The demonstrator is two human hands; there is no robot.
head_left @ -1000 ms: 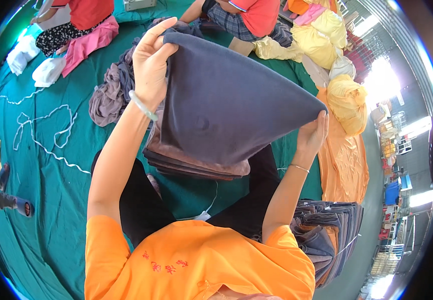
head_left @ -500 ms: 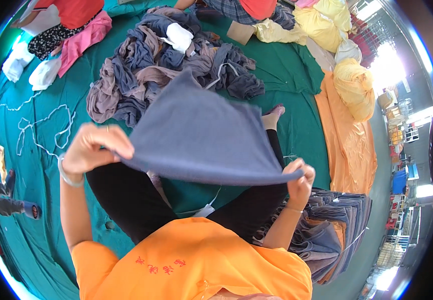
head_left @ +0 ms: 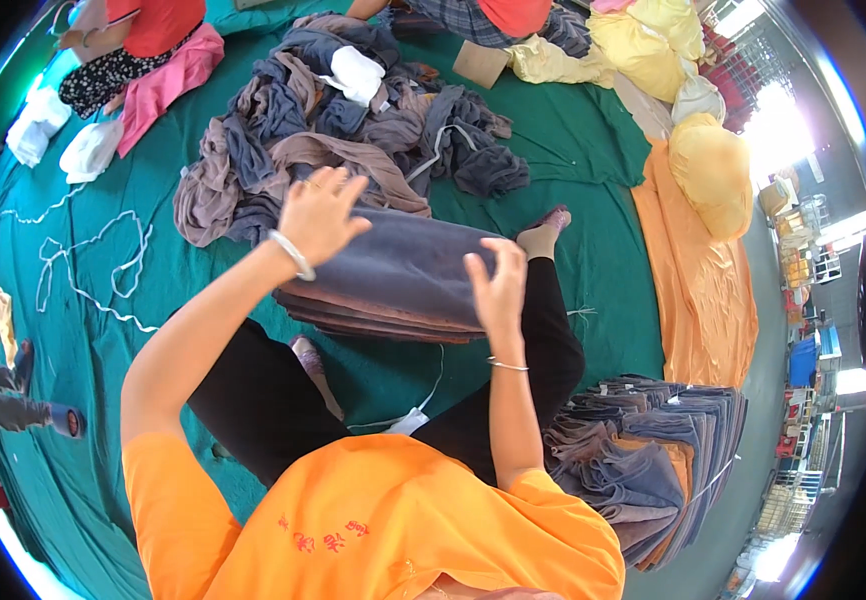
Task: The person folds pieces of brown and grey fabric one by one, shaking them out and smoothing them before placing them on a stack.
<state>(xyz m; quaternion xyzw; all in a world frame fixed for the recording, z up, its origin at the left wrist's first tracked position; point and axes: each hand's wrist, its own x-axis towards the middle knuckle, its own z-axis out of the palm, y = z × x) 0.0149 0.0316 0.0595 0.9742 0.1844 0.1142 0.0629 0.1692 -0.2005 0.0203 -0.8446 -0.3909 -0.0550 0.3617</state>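
Observation:
A stack of folded cloths [head_left: 393, 260] lies between my black-trousered legs, with dark grey-blue on top and brownish edges below. My left hand [head_left: 322, 215] hovers at the stack's upper left, open with fingers spread. Over the right part of it is my right hand [head_left: 496, 278], also open, fingers curved and apart. Neither holds anything; whether they touch the top cloth I cannot tell. Just beyond sits a loose heap of crumpled grey and taupe cloths [head_left: 340, 120] with a white piece on it.
Another stack of dark folded cloths [head_left: 643, 470] lies by my right side. Co-workers in red tops [head_left: 158, 25] sit at upper left and top. Yellow bundles [head_left: 708, 175] and orange cloth [head_left: 703, 310] lie right; white cord [head_left: 88, 270] and someone's slippered foot [head_left: 66, 420] are left.
The dark cloth that both hands held up and stretched has come down flat onto the stack. My hands have let go of it, with the left moving forward and the right inward.

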